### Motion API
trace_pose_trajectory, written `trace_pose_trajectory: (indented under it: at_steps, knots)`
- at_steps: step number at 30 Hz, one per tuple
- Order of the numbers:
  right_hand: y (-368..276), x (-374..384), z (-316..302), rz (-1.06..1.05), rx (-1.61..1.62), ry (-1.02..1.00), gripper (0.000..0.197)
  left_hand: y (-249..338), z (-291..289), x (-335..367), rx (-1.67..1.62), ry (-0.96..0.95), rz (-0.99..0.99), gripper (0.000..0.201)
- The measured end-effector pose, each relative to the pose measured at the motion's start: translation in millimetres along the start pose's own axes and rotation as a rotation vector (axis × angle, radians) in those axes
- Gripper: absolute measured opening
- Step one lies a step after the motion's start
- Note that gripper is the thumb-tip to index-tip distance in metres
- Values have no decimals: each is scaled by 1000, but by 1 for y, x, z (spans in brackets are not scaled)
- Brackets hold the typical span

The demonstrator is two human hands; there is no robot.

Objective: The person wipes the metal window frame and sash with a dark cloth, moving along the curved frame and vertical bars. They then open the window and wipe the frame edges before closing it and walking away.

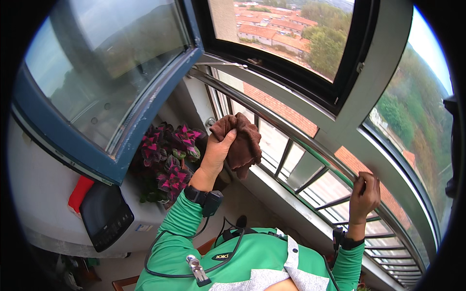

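Note:
A crumpled brown cloth (242, 143) is bunched in my left hand (217, 154). My thumb presses on its near side, and its loose folds hang down beyond the fingers. This hand is raised in front of the metal handrail (286, 127), a short way from the open blue-framed window sash (141, 114). Farther right, my right hand (365, 195) is closed at the same handrail, its fingers curled over it. The palm side is hidden. A thin green strip (318, 155) runs along the rail toward that hand.
A potted plant with pink and dark leaves (174, 179) stands left of my left forearm, under the sash. Beside it are a black flat panel (106, 216) and a red cloth-like thing (80, 193). Metal bars (284, 157) line the window, below the black-framed pane (335, 92).

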State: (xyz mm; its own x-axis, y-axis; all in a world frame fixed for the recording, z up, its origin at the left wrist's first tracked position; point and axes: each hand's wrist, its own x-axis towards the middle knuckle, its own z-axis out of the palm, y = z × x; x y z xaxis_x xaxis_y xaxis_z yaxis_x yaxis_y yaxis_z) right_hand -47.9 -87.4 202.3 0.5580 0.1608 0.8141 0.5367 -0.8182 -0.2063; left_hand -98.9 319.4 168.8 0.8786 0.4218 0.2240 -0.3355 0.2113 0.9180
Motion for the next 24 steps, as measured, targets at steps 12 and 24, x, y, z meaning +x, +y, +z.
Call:
trace_pose_trajectory:
  at_steps: [12, 24]
  knots:
    - [-6, -15, -32, -85, 515, 42, 25, -32, 66, -62, 7, -316, -350, 44]
    - [37, -185, -57, 499, 697, -1042, 22, -61, 181, -114, 83, -1098, -651, 37]
